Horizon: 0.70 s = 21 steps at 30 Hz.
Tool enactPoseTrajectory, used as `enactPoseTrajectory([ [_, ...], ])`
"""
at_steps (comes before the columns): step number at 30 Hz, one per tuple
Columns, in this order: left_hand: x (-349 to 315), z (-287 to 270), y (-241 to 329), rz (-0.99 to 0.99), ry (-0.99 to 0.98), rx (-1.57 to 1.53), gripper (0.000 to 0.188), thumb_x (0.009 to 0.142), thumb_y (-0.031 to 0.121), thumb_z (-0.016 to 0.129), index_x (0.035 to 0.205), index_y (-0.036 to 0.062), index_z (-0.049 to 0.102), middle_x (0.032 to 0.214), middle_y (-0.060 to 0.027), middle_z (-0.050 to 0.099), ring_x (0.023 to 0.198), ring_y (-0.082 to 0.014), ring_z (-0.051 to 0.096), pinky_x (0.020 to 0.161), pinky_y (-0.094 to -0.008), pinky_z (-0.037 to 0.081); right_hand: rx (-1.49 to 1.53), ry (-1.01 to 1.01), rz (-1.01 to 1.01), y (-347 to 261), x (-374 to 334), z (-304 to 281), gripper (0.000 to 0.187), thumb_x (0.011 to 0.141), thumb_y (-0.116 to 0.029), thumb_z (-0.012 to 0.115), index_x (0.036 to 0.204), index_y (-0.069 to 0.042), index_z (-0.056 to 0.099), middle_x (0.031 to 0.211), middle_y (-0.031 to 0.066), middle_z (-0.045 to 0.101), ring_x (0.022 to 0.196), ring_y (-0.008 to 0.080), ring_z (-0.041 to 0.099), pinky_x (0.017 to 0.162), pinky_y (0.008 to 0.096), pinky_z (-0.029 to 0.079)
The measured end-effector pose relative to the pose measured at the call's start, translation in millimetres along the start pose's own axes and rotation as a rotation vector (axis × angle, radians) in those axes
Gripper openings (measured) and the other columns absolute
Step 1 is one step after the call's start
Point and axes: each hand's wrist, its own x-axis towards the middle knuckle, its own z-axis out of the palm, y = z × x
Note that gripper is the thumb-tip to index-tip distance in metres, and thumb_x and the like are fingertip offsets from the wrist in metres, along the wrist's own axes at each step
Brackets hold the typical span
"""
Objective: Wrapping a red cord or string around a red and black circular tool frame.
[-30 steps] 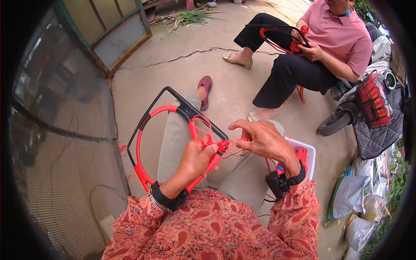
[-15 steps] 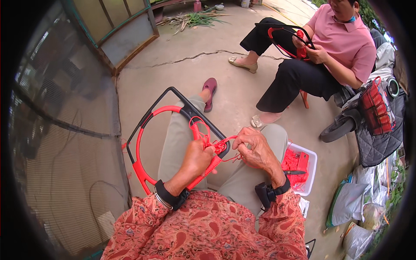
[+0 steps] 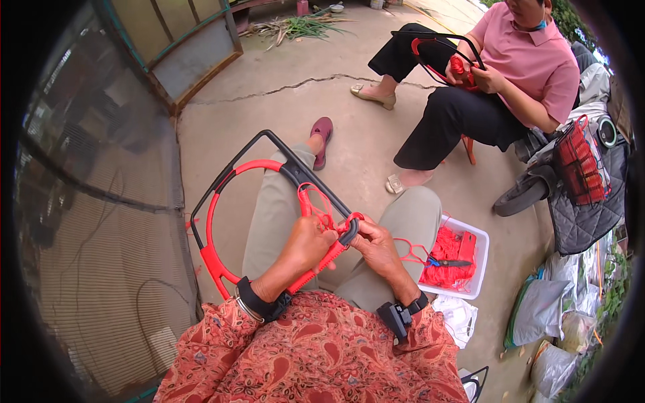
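Note:
Across my lap lies a black rod frame (image 3: 293, 173) joined to a red-and-black ring, with a red toothed edge on its near side. My left hand (image 3: 306, 244) is closed at the frame's edge, gripping red cord (image 3: 326, 219) whose loops stand up above the fingers. At the frame's rounded black corner, my right hand (image 3: 377, 250) is closed on strands of the same cord, close beside the left. Its fingertips are partly hidden by the corner. A loose cord loop trails out to the right of this hand.
A white plastic basin (image 3: 480, 269) of red cord, with blue-handled scissors (image 3: 449, 263) on top, stands right of my knee. Opposite sits a person in a pink shirt (image 3: 527, 64), handling a similar frame. A mesh screen (image 3: 121, 248) rises at left; silver bags (image 3: 541, 312) lie at right.
My right hand has moved left and down to the frame's corner, closer to my left hand. The cord loop now hangs to its right. The left hand keeps its hold.

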Motion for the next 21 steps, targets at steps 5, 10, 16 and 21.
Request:
enactPoseTrajectory([
  [5, -13, -12, -5, 0.0, -0.13, -0.186, 0.018, 0.086, 0.0, 0.055, 0.103, -0.0068, 0.054, 0.079, -0.0123, 0.065, 0.059, -0.0159, 0.066, 0.036, -0.0229, 0.044, -0.323, 0.021, 0.0, -28, -21, -21, 0.019, 0.085, -0.013, 0.066, 0.103, -0.005, 0.067, 0.115, 0.0083, 0.057, 0.1, 0.0189, 0.055, 0.081, 0.0312, 0.046],
  [10, -1, -24, -3, -0.028, -0.284, -0.127, 0.027, 0.086, -0.003, 0.056, 0.112, -0.0072, 0.053, 0.081, -0.0098, 0.066, 0.06, -0.0145, 0.065, 0.04, -0.0196, 0.044, -0.64, 0.054, -0.294, -84, -46, -21, 0.016, 0.088, -0.015, 0.064, 0.098, -0.004, 0.065, 0.118, 0.0107, 0.057, 0.107, 0.0256, 0.052, 0.09, 0.0365, 0.043],
  [16, 17, -26, 4, -0.016, -0.214, -0.277, 0.03, 0.086, -0.004, 0.056, 0.116, -0.0088, 0.053, 0.081, -0.0116, 0.066, 0.058, -0.015, 0.065, 0.038, -0.0198, 0.042, 0.771, 0.19, -0.555, -111, -96, -26, 0.029, 0.098, -0.032, 0.046, 0.08, -0.011, 0.036, 0.062, 0.0018, 0.052, 0.069, 0.0228, 0.06, 0.07, 0.0389, 0.045],
  [21, 20, -43, 15, 0.06, -0.128, -0.354, 0.03, 0.086, -0.005, 0.054, 0.116, -0.0092, 0.053, 0.079, -0.0125, 0.066, 0.056, -0.0148, 0.064, 0.037, -0.019, 0.039, 0.962, 0.348, -0.617, -95, -182, -127, 0.022, 0.101, -0.018, 0.035, 0.08, -0.01, 0.034, 0.059, -0.0005, 0.039, 0.044, 0.0116, 0.043, 0.043, 0.0296, 0.036],
])
